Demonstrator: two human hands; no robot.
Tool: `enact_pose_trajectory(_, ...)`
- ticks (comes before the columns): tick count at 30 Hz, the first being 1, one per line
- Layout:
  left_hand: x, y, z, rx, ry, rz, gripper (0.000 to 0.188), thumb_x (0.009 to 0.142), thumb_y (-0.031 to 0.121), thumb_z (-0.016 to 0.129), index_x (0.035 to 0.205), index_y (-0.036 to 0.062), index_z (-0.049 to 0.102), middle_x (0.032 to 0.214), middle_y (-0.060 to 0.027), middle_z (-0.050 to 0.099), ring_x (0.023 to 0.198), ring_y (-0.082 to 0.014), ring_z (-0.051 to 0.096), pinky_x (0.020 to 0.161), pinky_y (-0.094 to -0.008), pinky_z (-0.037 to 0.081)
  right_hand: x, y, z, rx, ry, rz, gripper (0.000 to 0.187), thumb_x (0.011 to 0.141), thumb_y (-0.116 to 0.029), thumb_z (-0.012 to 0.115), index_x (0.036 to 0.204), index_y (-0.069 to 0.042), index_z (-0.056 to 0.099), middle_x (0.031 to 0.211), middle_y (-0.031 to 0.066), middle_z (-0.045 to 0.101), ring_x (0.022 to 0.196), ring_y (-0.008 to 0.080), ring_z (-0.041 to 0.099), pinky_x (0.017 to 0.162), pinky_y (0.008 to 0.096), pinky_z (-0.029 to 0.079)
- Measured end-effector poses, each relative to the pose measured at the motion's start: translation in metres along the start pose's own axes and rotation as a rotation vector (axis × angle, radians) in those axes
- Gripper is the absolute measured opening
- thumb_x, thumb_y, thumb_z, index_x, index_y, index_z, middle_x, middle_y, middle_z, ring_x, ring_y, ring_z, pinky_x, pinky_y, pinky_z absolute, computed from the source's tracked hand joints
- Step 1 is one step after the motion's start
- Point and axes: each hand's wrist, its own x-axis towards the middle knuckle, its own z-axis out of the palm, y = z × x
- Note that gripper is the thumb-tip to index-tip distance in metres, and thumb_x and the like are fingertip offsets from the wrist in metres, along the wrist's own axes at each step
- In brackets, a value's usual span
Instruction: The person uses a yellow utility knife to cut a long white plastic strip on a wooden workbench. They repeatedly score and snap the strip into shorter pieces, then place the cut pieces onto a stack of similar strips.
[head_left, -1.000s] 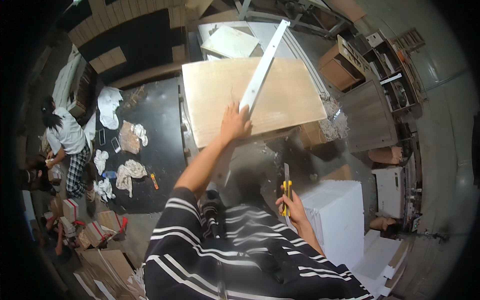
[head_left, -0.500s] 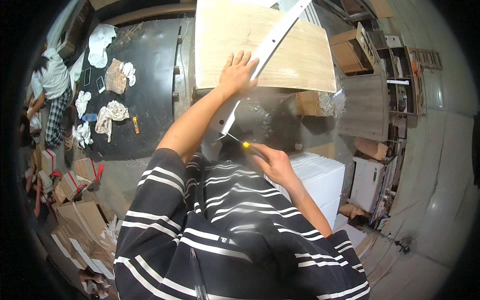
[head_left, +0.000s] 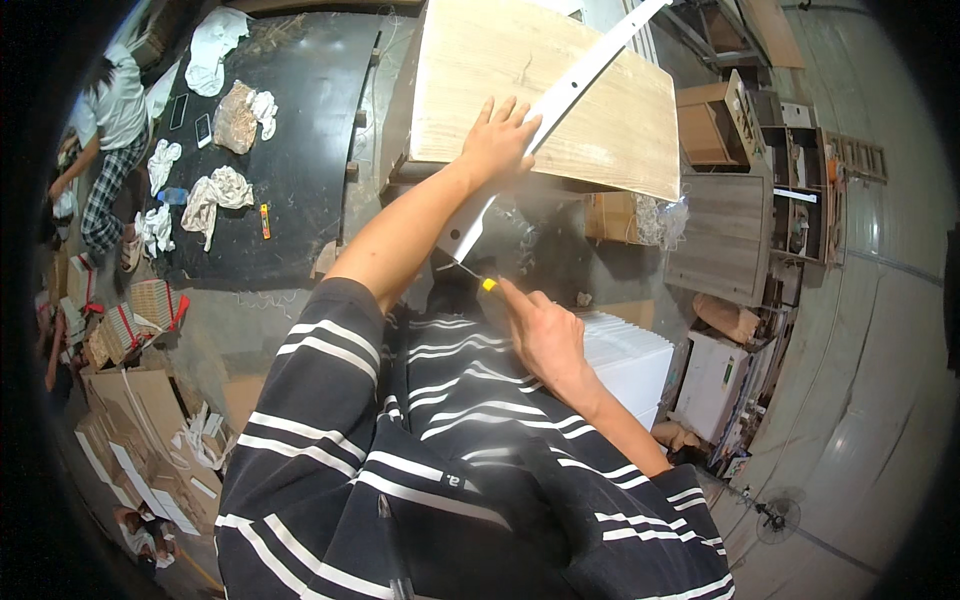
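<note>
I see rectangular worktop (head_left: 480, 60) with pale wood grain. Long, flat, perforated white strip (head_left: 560, 100) lies diagonally across it, near end overhanging. My left hand (head_left: 497, 142) on strip, fingers spread. My right hand (head_left: 548, 340): fingers closed around yellow-tipped cutter (head_left: 489, 285), slim blade (head_left: 466, 268) at overhanging end.

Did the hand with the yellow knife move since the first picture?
Yes, leftward. Against the wooden board, the right hand has gone farther left, bringing the yellow knife close to the near end of the white strip.
</note>
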Motion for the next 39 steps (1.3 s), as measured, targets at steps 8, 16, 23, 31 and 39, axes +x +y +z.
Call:
enact_pose_trajectory(8, 0.001, 0.002, -0.005, -0.061, -0.05, 0.003, 0.077, 0.089, 0.039, 0.066, 0.157, 0.0128, 0.04, 0.163, -0.0178, 0.037, 0.155, -0.0348, 0.026, 0.127, -0.0561, 0.013, -0.003, 0.004, 0.029, -0.016, 0.064, -0.004, 0.041, 0.096, -0.019, 0.065, 0.137, -0.018, 0.064, 0.085, 0.0102, 0.062, 0.068, 0.0317, 0.066, 0.058, 0.0448, 0.053)
enact_pose_trajectory(16, 0.003, 0.003, -0.004, -0.064, -0.04, -0.012, 0.077, 0.089, 0.038, 0.069, 0.156, 0.0151, 0.041, 0.162, -0.0161, 0.038, 0.155, -0.0344, 0.027, 0.127, -0.0568, 0.015, -0.002, 0.01, 0.044, 0.052, 0.119, -0.022, 0.041, 0.096, -0.019, 0.065, 0.138, -0.017, 0.063, 0.085, 0.0101, 0.063, 0.067, 0.0322, 0.066, 0.057, 0.0454, 0.054)
enact_pose_trajectory(23, 0.006, 0.002, -0.004, -0.044, -0.056, 0.013, 0.076, 0.089, 0.038, 0.069, 0.156, 0.0165, 0.042, 0.162, -0.0146, 0.039, 0.155, -0.0344, 0.027, 0.126, -0.0581, 0.014, 0.007, 0.002, 0.047, 0.101, 0.118, 0.008, 0.039, 0.096, -0.018, 0.064, 0.134, -0.015, 0.064, 0.084, 0.0138, 0.064, 0.068, 0.0381, 0.067, 0.058, 0.0496, 0.053)
enact_pose_trajectory(31, 0.022, 0.0, 0.008, -0.008, 0.013, 0.029, 0.076, 0.088, 0.04, 0.068, 0.155, 0.0144, 0.043, 0.161, -0.0161, 0.041, 0.154, -0.0354, 0.029, 0.125, -0.0596, 0.016, 0.011, 0.01, 0.022, 0.054, 0.092, 0.07, 0.039, 0.096, -0.024, 0.064, 0.135, -0.018, 0.064, 0.085, 0.014, 0.066, 0.07, 0.0394, 0.068, 0.06, 0.0511, 0.054)
enact_pose_trajectory(39, 0.03, 0.004, 0.01, -0.005, 0.033, -0.019, 0.074, 0.088, 0.04, 0.067, 0.154, 0.0158, 0.044, 0.161, -0.0152, 0.041, 0.153, -0.0331, 0.031, 0.126, -0.0574, 0.017, 0.022, 0.026, 0.024, 0.007, 0.081, 0.042, 0.038, 0.095, -0.021, 0.062, 0.133, -0.017, 0.065, 0.085, 0.0143, 0.066, 0.068, 0.0387, 0.068, 0.059, 0.0502, 0.054)
